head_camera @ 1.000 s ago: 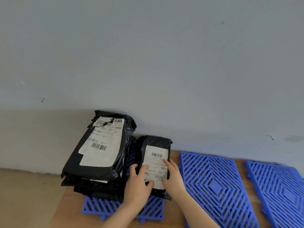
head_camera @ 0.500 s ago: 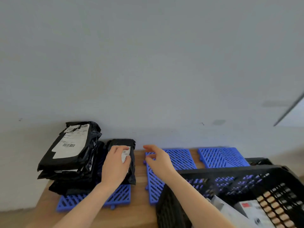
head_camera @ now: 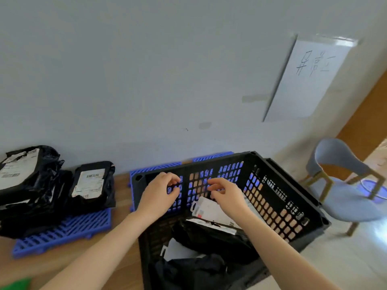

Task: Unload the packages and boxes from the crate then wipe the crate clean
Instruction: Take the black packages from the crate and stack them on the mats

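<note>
Fingers: on both hands they are loosely curled and hold nothing; each hand hangs above the open crate, clear of what lies in it.
Left hand [head_camera: 160, 193]: over the far-left part of the crate, fingertips bent toward the far perforated wall; whether they touch it cannot be told.
Right hand [head_camera: 227, 193]: just right of the left hand, over a white carton, fingers half folded with a gap under them.
Crate [head_camera: 278, 197]: black plastic with perforated walls, in the middle of the scene, its near end cut off by the bottom edge; it rests partly on the wooden surface [head_camera: 121, 208] and partly over a blue grid mat.
White carton [head_camera: 207, 208]: flat box inside the crate toward the far wall, tilted, with a red mark on its near end.
Black package in crate [head_camera: 211, 237]: glossy mailer with a white label along its far edge, lying near of the carton; more dark bags and a white sheet lie nearer still.
Unloaded packages [head_camera: 93, 185]: black mailers with barcode labels, stacked at far left on another blue grid mat [head_camera: 62, 233], well apart from the crate.
Mat under crate [head_camera: 155, 169]: blue, showing past the crate's far-left corner, against the wall.
Chair [head_camera: 343, 185]: pale blue, at the right, beyond the crate.
Paper sheet [head_camera: 310, 78]: taped to the wall at upper right, with handwriting.
</note>
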Available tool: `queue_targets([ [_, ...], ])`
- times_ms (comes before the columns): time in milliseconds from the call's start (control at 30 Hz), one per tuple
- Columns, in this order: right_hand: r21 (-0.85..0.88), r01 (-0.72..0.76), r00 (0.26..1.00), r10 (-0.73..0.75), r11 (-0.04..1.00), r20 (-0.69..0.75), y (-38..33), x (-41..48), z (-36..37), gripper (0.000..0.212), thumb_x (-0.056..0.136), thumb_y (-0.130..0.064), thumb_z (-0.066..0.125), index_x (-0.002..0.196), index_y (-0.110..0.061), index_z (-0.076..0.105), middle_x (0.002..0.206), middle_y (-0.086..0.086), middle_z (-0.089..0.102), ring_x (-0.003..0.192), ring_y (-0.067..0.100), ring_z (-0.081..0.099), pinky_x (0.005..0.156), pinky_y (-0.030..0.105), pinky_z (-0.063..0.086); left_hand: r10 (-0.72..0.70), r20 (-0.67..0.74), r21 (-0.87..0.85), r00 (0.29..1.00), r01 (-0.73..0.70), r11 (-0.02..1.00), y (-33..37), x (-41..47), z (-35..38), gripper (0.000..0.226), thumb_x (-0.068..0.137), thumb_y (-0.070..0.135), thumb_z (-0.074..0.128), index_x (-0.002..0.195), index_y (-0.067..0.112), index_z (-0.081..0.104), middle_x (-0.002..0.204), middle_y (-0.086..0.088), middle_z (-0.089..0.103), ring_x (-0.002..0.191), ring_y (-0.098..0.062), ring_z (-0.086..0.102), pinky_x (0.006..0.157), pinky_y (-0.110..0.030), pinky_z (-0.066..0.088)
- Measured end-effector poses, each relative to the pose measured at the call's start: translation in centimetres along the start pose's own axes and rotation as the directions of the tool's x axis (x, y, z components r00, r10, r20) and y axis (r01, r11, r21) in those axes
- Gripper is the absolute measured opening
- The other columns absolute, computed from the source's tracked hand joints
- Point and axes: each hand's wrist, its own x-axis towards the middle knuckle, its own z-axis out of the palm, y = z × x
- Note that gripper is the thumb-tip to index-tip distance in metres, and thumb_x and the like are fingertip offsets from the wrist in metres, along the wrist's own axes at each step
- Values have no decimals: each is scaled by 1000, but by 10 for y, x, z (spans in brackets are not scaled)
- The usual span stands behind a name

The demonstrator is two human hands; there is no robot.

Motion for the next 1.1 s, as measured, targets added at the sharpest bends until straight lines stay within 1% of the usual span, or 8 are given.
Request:
queue_targets([
  [67,-40,-20,999,21,999,27,14,1,-14,26,93,-13,53,111,-29,62,98,-13,65,91,8,61,72,19,47,-33,245,11,969,31,999,9,7,19,23,84,31,71,103,37,59,101,14,59,96,-4,58,92,-33,50],
  [133,-122,-25,994,38,992,102,29,8,-20,26,92,-17,58,115,-27,62,104,-11,65,91,6,59,69,15,43,-106,517,83,849,74,994,15,13,36,40,80,45,74,116,36,58,114,11,58,105,-8,55,95,-31,48],
  [200,-230,-25,973,76,973,216,43,19,-19,31,89,-24,63,119,-26,60,114,-7,62,95,7,58,75,18,46,-165,680,182,715,54,982,13,19,52,61,76,52,75,130,35,53,128,9,51,117,-11,50,98,-28,43],
  [367,-507,-20,822,303,861,482,79,50,-8,52,83,-37,68,132,-28,52,135,-1,50,121,18,50,101,33,42,-270,803,320,532,-1,947,0,33,80,81,70,57,77,140,37,43,144,7,37,133,-18,39,108,-36,37],
  [467,-571,-31,720,414,821,557,96,64,-5,59,81,-45,69,135,-26,50,139,-2,48,126,19,45,107,36,36,-315,817,359,483,2,933,-4,32,91,78,69,55,79,138,38,46,146,7,35,133,-19,37,109,-35,36],
  [700,-566,-18,589,466,824,660,108,83,-9,84,73,-61,69,143,-24,41,144,-3,42,126,22,45,103,41,42,-302,743,337,597,56,940,2,25,91,64,68,45,84,125,38,56,126,13,43,122,-14,42,95,-26,39],
  [900,-444,-1,544,373,896,752,107,85,-16,103,61,-65,77,142,-13,42,138,-2,48,118,19,50,96,36,49,-322,582,322,747,153,934,21,5,71,52,63,42,87,107,44,59,121,17,47,117,-8,45,102,-33,42],
  [1100,-207,12,627,154,978,763,97,79,-33,74,72,-44,80,134,-18,50,113,-7,50,105,17,51,81,28,47,-319,341,334,884,203,921,47,-26,55,44,67,26,86,97,44,59,137,18,41,126,-1,37,107,-24,33],
])
